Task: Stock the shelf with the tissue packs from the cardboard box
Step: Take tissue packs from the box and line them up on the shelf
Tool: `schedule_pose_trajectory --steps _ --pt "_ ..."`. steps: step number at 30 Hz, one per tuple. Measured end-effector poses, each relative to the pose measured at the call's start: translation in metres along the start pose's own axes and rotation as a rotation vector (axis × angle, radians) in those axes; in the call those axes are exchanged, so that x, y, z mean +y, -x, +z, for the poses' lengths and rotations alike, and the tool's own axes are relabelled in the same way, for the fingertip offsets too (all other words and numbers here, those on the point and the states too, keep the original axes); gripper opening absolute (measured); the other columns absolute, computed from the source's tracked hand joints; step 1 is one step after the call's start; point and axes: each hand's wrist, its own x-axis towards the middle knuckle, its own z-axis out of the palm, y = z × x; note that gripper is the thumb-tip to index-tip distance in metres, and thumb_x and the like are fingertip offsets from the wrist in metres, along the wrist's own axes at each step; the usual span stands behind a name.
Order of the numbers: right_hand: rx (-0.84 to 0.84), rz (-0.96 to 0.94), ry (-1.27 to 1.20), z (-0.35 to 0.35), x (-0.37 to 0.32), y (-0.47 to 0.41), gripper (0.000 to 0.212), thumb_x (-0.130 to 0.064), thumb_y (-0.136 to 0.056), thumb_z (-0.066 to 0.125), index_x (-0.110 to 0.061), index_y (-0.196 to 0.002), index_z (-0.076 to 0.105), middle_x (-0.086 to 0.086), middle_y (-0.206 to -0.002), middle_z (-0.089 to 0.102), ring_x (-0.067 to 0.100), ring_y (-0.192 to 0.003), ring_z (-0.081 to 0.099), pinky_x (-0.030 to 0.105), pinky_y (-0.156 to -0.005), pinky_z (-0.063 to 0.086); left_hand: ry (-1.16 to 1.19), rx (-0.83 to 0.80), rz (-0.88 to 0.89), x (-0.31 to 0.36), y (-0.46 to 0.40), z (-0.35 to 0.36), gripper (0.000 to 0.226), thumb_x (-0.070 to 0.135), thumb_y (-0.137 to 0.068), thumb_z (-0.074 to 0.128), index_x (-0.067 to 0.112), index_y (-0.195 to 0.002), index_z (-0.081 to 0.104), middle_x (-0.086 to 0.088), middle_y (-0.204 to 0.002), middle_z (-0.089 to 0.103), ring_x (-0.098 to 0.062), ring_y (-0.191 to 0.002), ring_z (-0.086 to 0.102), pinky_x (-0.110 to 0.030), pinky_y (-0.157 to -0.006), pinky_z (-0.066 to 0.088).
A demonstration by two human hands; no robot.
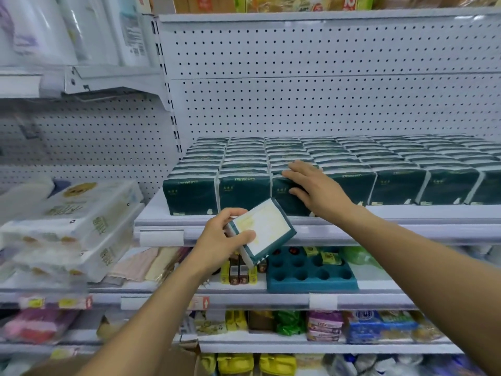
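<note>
One tissue pack (261, 231) in left hand (220, 240), below shelf (352, 213).

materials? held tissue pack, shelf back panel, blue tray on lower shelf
Held tissue pack: glossy plastic film wrap, apparently, going by sheen and crimped ends.
Back panel: looks like painted white metal pegboard, regular holes.
Blue tray: probably matte moulded plastic or foam, with round sockets.

tissue packs (325, 169) in rows on shelf (406, 213), tray (311, 278) below
</note>
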Motion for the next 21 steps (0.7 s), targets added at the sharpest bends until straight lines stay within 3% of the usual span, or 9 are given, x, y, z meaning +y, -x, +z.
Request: schedule_pose_trajectory --steps 6,8,11,14,17,19,21 --pt "0.073 -0.109 0.069 -0.003 0.006 0.003 0.057 -0.021 -0.089 0.066 -0.011 -0.141 0.044 0.011 -0.145 0.043 0.033 -0.133 0.039 0.051 -0.112 0.030 0.009 0.038 0.010 0.011 0.005 0.004 0.032 0.019 -0.089 0.070 0.035 -0.115 0.059 0.004 -0.112 0.062 -0.016 -0.088 0.064 -0.024 -0.061 0.054" --pt "0.148 -0.191 0.083 -0.012 0.006 0.011 0.065 -0.012 -0.083 0.066 -0.010 -0.143 0.041 0.012 -0.147 0.040 0.032 -0.135 0.036 0.049 -0.113 0.030 0.027 0.054 0.016 0.017 0.005 0.006 0.033 0.019 -0.090 0.069 0.034 -0.118 0.059 0.001 -0.113 0.063 -0.018 -0.087 0.066 -0.025 -0.062 0.056" --pt "0.165 -0.354 0.098 -0.025 0.008 0.032 0.073 -0.007 -0.075 0.059 -0.013 -0.145 0.037 0.011 -0.151 0.033 0.033 -0.136 0.033 0.046 -0.114 0.029 0.207 0.060 0.001 0.030 0.000 0.015 0.033 0.014 -0.091 0.066 0.032 -0.119 0.060 -0.011 -0.110 0.066 -0.027 -0.081 0.069 -0.033 -0.061 0.058" --pt "0.180 -0.401 0.016 -0.031 0.015 0.048 0.062 -0.019 -0.082 0.068 -0.018 -0.140 0.046 0.005 -0.150 0.038 0.028 -0.135 0.037 0.040 -0.111 0.033 0.384 0.029 -0.043 0.045 -0.008 0.030 0.029 0.013 -0.093 0.062 0.028 -0.119 0.062 -0.012 -0.098 0.067 -0.025 -0.068 0.065 -0.027 -0.048 0.053" --pt "0.195 -0.211 -0.329 -0.039 0.015 0.058 0.046 -0.010 -0.081 0.071 -0.022 -0.125 0.061 -0.006 -0.131 0.058 0.016 -0.119 0.054 0.035 -0.097 0.046 0.438 -0.041 -0.093 0.056 -0.012 0.047 0.028 0.034 -0.101 0.048 0.021 -0.122 0.063 -0.012 -0.088 0.069 -0.022 -0.059 0.062 -0.026 -0.044 0.050" --pt "0.123 0.028 -0.644 -0.053 0.011 0.063 0.033 -0.012 -0.085 0.072 -0.026 -0.114 0.065 -0.013 -0.106 0.067 0.007 -0.094 0.060 0.022 -0.079 0.047 0.408 -0.066 -0.118 0.058 -0.015 0.052 0.051 0.057 -0.099 0.033 0.020 -0.121 0.061 -0.017 -0.093 0.071 -0.022 -0.053 0.058 -0.027 -0.043 0.048" --pt "0.096 0.192 -0.900 -0.062 0.011 0.066 0.020 -0.017 -0.087 0.072 -0.023 -0.105 0.067 -0.007 -0.083 0.070 0.011 -0.071 0.060 0.018 -0.063 0.046 0.336 -0.069 -0.126 0.059 -0.020 0.057 0.067 0.069 -0.092 0.026 0.017 -0.120 0.059 -0.016 -0.091 0.070 -0.020 -0.048 0.052 -0.026 -0.041 0.043"
